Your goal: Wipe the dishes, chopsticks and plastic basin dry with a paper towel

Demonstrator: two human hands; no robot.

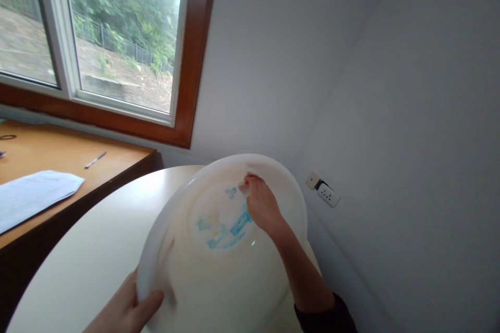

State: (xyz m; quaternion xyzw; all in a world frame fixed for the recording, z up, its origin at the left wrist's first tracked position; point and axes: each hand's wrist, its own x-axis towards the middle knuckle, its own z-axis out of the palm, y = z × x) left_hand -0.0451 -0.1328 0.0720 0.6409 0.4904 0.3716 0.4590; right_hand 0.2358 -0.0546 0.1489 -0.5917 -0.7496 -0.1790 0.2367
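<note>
A large white plastic basin (187, 276), with a worn blue print on its inner bottom, is tilted so that its inside faces me. My left hand (127, 302) grips its rim at the lower left, thumb on the inside and the other fingers hidden behind the wall. Inside the basin, my right hand (261, 200) is closed on a crumpled white tissue (244, 187), which touches the inner surface near the upper side. Whether it is paper or thin cloth is hard to make out.
Beneath the basin is a round white table (105, 234). On the left a wooden desk (128, 153) holds white paper (35, 195) and a pen (96, 159). A wall socket (328, 195) is at the right, and a wood-framed window (125, 36) is behind.
</note>
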